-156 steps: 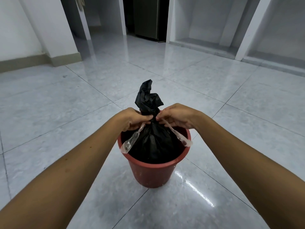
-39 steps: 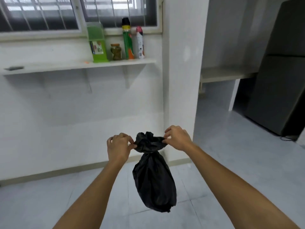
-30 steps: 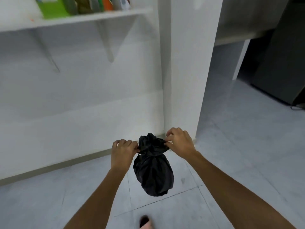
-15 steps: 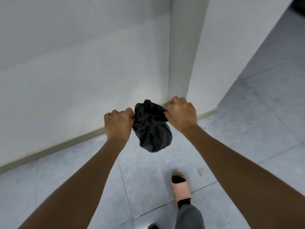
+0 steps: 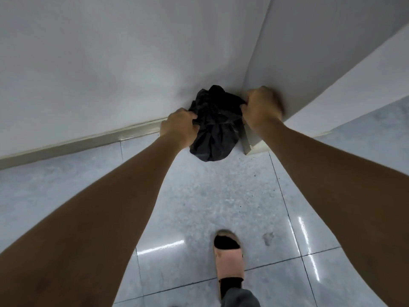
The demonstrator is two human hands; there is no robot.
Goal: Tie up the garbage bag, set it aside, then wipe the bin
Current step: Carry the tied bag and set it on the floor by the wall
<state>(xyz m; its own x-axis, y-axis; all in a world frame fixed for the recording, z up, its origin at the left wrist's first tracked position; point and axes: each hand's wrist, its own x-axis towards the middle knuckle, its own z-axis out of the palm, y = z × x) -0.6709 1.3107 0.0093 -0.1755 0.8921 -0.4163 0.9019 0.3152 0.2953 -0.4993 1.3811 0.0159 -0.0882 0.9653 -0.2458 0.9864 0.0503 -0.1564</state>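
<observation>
Gripping the black garbage bag (image 5: 215,129) from both sides, we have our left hand (image 5: 180,125) curled into its crumpled plastic on the left. Our right hand (image 5: 261,109) is bunched into it on the right, and that hand is slightly blurred. The bag's gathered top sits between our two fists, and its rounded body hangs below them. It is in the corner where the white wall (image 5: 110,63) meets the jutting white pillar (image 5: 309,63), in front of the cream baseboard (image 5: 88,141). We cannot tell whether its bottom touches the glossy grey tile floor (image 5: 210,196). Nearer to us, one foot in a pink slide sandal (image 5: 229,260) and dark sock stands on the tiles, well apart from the bag.
</observation>
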